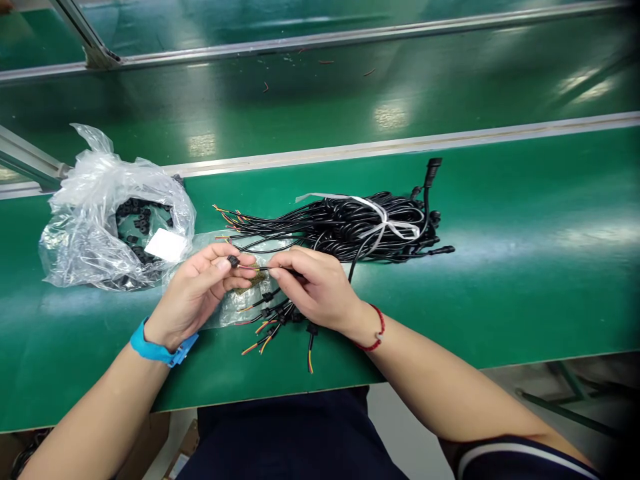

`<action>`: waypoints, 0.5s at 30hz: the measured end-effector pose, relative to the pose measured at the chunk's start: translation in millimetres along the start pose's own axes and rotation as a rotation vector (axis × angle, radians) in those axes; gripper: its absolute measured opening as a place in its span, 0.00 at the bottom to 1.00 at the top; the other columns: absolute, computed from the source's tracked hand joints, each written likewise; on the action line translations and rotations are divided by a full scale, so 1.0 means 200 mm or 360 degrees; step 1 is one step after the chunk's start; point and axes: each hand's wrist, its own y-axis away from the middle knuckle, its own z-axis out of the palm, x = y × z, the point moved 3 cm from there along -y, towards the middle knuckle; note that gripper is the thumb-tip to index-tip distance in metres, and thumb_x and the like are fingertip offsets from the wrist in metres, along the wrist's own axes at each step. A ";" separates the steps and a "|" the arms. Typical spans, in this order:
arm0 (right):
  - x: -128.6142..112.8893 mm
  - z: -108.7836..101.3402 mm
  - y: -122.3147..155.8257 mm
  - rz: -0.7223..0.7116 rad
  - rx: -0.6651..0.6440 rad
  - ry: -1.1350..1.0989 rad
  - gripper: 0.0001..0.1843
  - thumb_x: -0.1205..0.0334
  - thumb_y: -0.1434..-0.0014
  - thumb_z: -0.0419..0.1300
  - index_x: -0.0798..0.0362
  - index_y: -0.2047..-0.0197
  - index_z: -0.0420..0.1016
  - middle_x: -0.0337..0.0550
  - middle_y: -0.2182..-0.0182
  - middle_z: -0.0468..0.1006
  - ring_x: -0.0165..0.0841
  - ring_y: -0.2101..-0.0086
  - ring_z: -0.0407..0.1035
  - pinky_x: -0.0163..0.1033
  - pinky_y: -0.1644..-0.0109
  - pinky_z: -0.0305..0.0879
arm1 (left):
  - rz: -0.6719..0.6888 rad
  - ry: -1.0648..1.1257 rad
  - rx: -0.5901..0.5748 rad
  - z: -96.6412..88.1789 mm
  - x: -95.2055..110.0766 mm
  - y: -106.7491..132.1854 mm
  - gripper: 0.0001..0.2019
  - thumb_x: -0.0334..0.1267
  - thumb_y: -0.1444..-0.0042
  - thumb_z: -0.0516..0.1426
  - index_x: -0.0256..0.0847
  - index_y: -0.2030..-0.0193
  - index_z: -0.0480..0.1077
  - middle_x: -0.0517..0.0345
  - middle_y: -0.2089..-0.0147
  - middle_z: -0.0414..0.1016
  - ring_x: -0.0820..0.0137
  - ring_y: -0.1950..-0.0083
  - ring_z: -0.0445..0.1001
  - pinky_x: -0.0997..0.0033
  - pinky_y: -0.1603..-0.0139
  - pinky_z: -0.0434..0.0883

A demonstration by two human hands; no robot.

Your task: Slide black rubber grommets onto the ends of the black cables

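Observation:
Between thumb and fingers, my left hand point(200, 287) pinches a small black plastic cable fitting point(233, 261). My right hand point(317, 283) grips a black cable point(265, 269) near its stripped end, whose thin coloured wires point at the fitting. The wire tips meet the fitting's edge; whether they pass inside I cannot tell. Behind my right hand lies a bundle of black cables point(370, 220) tied with a white strip. Below the hands, several cable ends with black fittings point(280, 313) show bare orange, yellow and red wires.
An open clear plastic bag point(90, 227) of small black fittings point(143, 220) and a white label point(166, 245) stands at left. A flat clear bag point(227, 310) lies under the hands on the green table point(500, 280). A metal rail point(400, 145) runs along the back edge.

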 end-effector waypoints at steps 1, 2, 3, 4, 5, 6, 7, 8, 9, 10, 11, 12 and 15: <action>0.00 0.00 0.00 0.0000 0.0007 -0.0003 0.06 0.66 0.37 0.54 0.55 0.64 0.72 0.39 0.72 0.77 0.26 0.72 0.68 0.31 0.68 0.64 | 0.0005 -0.0007 -0.0009 0.00 0.00 0.00 0.05 0.33 0.42 0.59 0.37 0.58 0.71 0.54 0.58 0.79 0.71 0.60 0.79 0.76 0.58 0.77; 0.00 0.00 0.00 0.0002 0.0015 -0.0005 0.06 0.66 0.37 0.54 0.55 0.64 0.72 0.39 0.72 0.77 0.26 0.72 0.68 0.31 0.67 0.64 | 0.0007 -0.0015 -0.0015 0.00 0.00 0.00 0.05 0.33 0.41 0.58 0.37 0.58 0.71 0.54 0.57 0.79 0.71 0.59 0.79 0.76 0.58 0.77; 0.00 0.00 0.00 0.0006 0.0021 -0.0007 0.06 0.67 0.37 0.55 0.55 0.64 0.72 0.39 0.72 0.77 0.26 0.72 0.69 0.31 0.67 0.64 | 0.0011 -0.0023 -0.0018 0.00 0.00 0.00 0.05 0.33 0.41 0.58 0.37 0.58 0.71 0.53 0.57 0.79 0.71 0.59 0.79 0.76 0.57 0.77; 0.00 0.00 0.00 0.0014 0.0027 -0.0006 0.06 0.67 0.37 0.55 0.55 0.64 0.72 0.39 0.72 0.77 0.26 0.72 0.69 0.31 0.67 0.64 | 0.0012 -0.0030 -0.0016 0.00 0.00 0.00 0.05 0.33 0.41 0.58 0.37 0.58 0.71 0.53 0.57 0.79 0.71 0.59 0.79 0.76 0.57 0.77; 0.00 0.00 0.00 0.0025 0.0033 -0.0006 0.06 0.67 0.37 0.55 0.55 0.65 0.72 0.39 0.71 0.77 0.26 0.71 0.69 0.31 0.67 0.64 | 0.0013 -0.0035 -0.0011 0.00 0.00 0.00 0.05 0.33 0.41 0.58 0.37 0.58 0.71 0.53 0.57 0.79 0.71 0.59 0.79 0.76 0.57 0.77; 0.00 0.00 0.00 0.0041 0.0042 -0.0007 0.06 0.67 0.38 0.55 0.55 0.65 0.72 0.39 0.71 0.77 0.26 0.71 0.69 0.31 0.66 0.64 | 0.0012 -0.0043 -0.0009 0.00 0.00 0.00 0.05 0.33 0.41 0.58 0.37 0.58 0.71 0.53 0.57 0.79 0.71 0.59 0.79 0.76 0.57 0.77; 0.00 0.00 0.00 0.0060 0.0050 -0.0012 0.06 0.68 0.38 0.54 0.55 0.64 0.72 0.39 0.71 0.77 0.26 0.71 0.69 0.31 0.66 0.64 | 0.0011 -0.0051 -0.0007 0.01 0.00 0.00 0.05 0.33 0.41 0.58 0.37 0.58 0.71 0.53 0.56 0.79 0.71 0.59 0.79 0.76 0.57 0.76; 0.00 0.00 0.00 0.0077 0.0061 -0.0020 0.06 0.68 0.38 0.54 0.55 0.64 0.72 0.39 0.70 0.78 0.26 0.70 0.69 0.31 0.66 0.64 | 0.0010 -0.0061 -0.0006 0.01 0.00 0.00 0.05 0.33 0.41 0.58 0.37 0.58 0.71 0.53 0.56 0.79 0.71 0.59 0.79 0.77 0.57 0.76; 0.00 0.00 0.01 0.0091 0.0074 -0.0030 0.06 0.68 0.38 0.54 0.55 0.64 0.72 0.40 0.70 0.78 0.25 0.70 0.69 0.31 0.66 0.65 | 0.0008 -0.0073 -0.0008 0.01 0.00 0.00 0.05 0.33 0.41 0.58 0.37 0.58 0.71 0.53 0.56 0.79 0.71 0.59 0.79 0.77 0.57 0.76; 0.00 0.00 0.01 0.0101 0.0088 -0.0038 0.06 0.69 0.38 0.54 0.56 0.64 0.72 0.40 0.70 0.78 0.25 0.70 0.69 0.30 0.65 0.65 | 0.0004 -0.0085 -0.0007 0.01 0.00 0.00 0.05 0.33 0.41 0.59 0.37 0.58 0.71 0.53 0.56 0.79 0.71 0.59 0.79 0.77 0.58 0.76; 0.00 0.00 0.01 0.0107 0.0102 -0.0044 0.06 0.69 0.38 0.54 0.56 0.64 0.72 0.40 0.70 0.78 0.25 0.70 0.70 0.30 0.65 0.65 | 0.0002 -0.0095 -0.0005 0.01 -0.01 0.00 0.05 0.33 0.41 0.59 0.37 0.58 0.71 0.53 0.56 0.79 0.72 0.59 0.79 0.77 0.58 0.76; 0.00 0.00 0.01 0.0111 0.0116 -0.0047 0.06 0.69 0.38 0.54 0.56 0.64 0.72 0.40 0.69 0.78 0.25 0.69 0.70 0.30 0.65 0.65 | 0.0002 -0.0103 0.0001 0.01 -0.01 0.00 0.05 0.34 0.42 0.59 0.37 0.58 0.71 0.53 0.57 0.79 0.72 0.59 0.79 0.77 0.58 0.76; 0.01 -0.01 0.01 0.0118 0.0147 -0.0046 0.06 0.70 0.38 0.54 0.55 0.65 0.72 0.40 0.69 0.78 0.25 0.69 0.70 0.30 0.65 0.65 | -0.0002 -0.0116 0.0025 0.01 -0.01 0.00 0.06 0.34 0.43 0.60 0.37 0.58 0.71 0.53 0.57 0.80 0.71 0.59 0.80 0.77 0.58 0.76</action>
